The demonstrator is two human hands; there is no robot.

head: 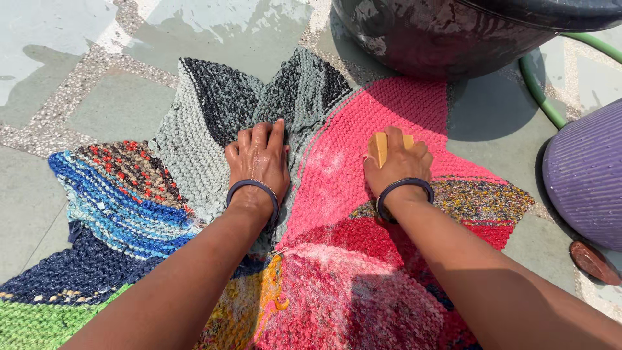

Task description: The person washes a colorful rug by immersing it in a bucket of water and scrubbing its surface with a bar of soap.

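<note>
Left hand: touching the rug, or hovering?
Touching. The head view shows the left hand pressed flat, palm down, on the grey section of the rug.

Both arms reach forward, bangles at the wrists — the left hand (259, 159) pressed flat, fingers together; the right hand (398, 162) curled closed, knuckles up.

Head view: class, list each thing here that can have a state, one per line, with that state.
Patchwork rag rug: spread flat on the floor, soapy foam on the pink part.
Left hand: pressed flat on the grey section.
Right hand: closed around a tan brush.
Tan brush: held against the pink section.
Paved floor: wet in patches.
Dark tub: upright, wet outside.
Green hose: lying curved on the floor.
</note>
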